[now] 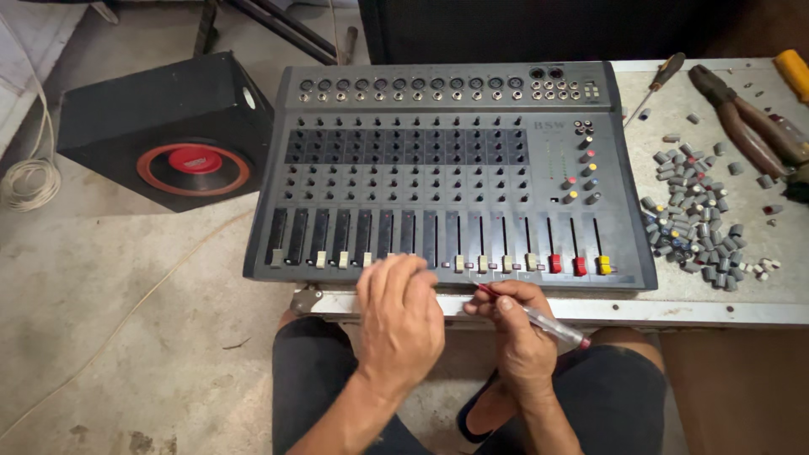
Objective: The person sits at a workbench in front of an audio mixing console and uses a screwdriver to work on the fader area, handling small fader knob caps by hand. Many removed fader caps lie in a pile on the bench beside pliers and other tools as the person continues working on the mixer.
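While gripping a slim red-tipped screwdriver (531, 318) at lower centre, right hand (518, 333) closed around it, tip near the fader row. Left hand (400, 316) beside it, fingers curled over the grey mixer (447, 160) front edge, holding nothing visible. Knobs mostly stripped, piled (699, 227) on the surface (758, 291) at right; several fader caps still on. Pliers (746, 122) upper right; speaker box (164, 126) upper left.

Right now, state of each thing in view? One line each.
Mixer: flat on the table, most knob caps off, some fader caps on.
Left hand: over the mixer's front edge, fingers curled.
Right hand: gripping a screwdriver.
Knob caps: loose pile on the table.
Pliers: lying closed.
Speaker box: on the floor, tilted.
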`<state>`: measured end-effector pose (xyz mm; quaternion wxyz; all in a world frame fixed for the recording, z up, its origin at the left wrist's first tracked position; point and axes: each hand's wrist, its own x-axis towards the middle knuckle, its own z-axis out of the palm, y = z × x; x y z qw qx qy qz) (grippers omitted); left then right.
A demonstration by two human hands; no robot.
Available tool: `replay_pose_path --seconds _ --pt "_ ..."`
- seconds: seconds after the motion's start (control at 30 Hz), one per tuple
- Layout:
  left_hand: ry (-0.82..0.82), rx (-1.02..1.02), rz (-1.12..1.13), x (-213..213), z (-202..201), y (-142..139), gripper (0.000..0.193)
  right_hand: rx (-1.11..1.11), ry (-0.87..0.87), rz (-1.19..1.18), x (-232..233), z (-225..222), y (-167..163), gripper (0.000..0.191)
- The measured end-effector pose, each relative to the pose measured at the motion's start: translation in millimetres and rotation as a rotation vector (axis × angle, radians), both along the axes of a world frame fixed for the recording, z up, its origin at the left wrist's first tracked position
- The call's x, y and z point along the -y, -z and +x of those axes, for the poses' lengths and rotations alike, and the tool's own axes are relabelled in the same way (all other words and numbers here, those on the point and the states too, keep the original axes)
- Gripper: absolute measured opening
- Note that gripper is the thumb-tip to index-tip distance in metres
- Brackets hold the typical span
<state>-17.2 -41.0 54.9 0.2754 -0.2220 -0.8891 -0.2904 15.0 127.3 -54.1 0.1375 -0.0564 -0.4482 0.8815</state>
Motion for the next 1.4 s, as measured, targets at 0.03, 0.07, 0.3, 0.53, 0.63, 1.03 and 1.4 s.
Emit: replay_pose_path --seconds 0.03,0.07,0.3,0.53,0.63,1.03,1.4 --pt "0.018 0.008 0.000 0.2 4.2 0.6 0.022 0.013 0.003 0.021 1.1 0.3 -2.3 0.021" --pt "0.036 0.016 0.001 -0.3 9.0 1.7 0.023 0.003 0.008 0.070 2.3 0.8 -4.7 0.021" --pt "0.102 0.057 -0.050 -7.8 29.6 9.7 0.033 -0.010 0.040 0.297 8.4 4.6 -20.5 0.022" --pt "0.085 0.065 -0.071 -7.3 19.3 5.9 0.033 0.032 0.048 0.275 8.3 7.0 -24.8 0.023" --pt "0.084 0.067 -0.099 -9.4 14.4 4.7 0.028 0.023 0.050 0.277 7.4 5.7 -22.9 0.024" --pt "0.086 0.195 -0.434 -18.8 11.2 -15.7 0.018 0.026 0.060 0.246 8.9 8.5 -25.1 0.023" --pt "0.098 0.229 -0.461 -14.6 9.4 -29.2 0.017 0.034 0.119 0.347 8.1 12.1 -35.7 0.021"
